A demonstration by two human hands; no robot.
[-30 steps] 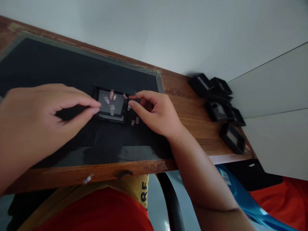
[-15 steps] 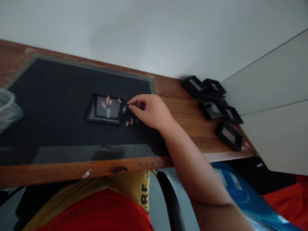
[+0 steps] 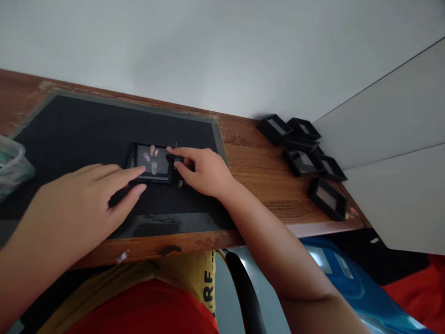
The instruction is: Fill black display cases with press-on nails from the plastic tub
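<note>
Right hand (image 3: 208, 172), narrowly parted, hold unclear, at the black rectangular tray's (image 3: 162, 160) three o'clock; left hand (image 3: 74, 202), half-open, empty, at eight. Small pale nail-shaped pieces (image 3: 154, 168) lie inside; placing seems underway, needing light fingertips.

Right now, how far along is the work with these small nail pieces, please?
Four nail pieces already lie on the black tray. The right hand is at its right edge; whether it holds one is unclear. Apparently left: at least one loose piece on the dark mat.
</note>
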